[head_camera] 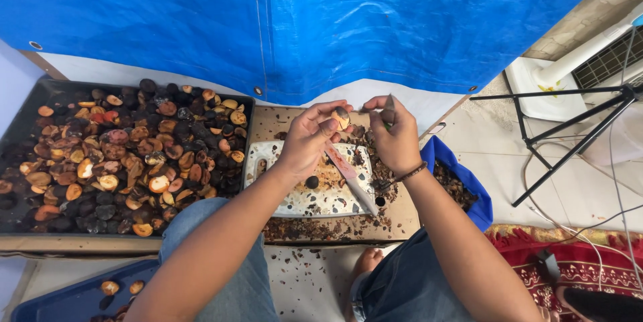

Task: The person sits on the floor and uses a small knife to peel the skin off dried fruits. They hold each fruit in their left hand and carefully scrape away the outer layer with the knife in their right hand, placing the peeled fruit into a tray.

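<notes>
My left hand point(309, 136) pinches a small halved nut point(341, 118) with a pale inside and dark shell, raised above a stained white cutting board point(281, 205). My right hand point(396, 138) is closed on a small metal-tipped tool point(389, 103) whose tip points at the nut. A knife with a pink handle point(349, 176) lies on the board below both hands, beside a single dark round nut point(312, 181). Shell crumbs cover the board and the wooden plank point(402, 225) under it.
A large black tray point(20, 121) at left is heaped with dark and orange halved nuts. A blue bag point(479, 198) of shell scraps sits at right. A dark blue tray point(74, 298) lies at bottom left. A blue tarp point(268, 21) hangs behind; a black tripod point(569, 141) and fan base point(542, 88) stand at right.
</notes>
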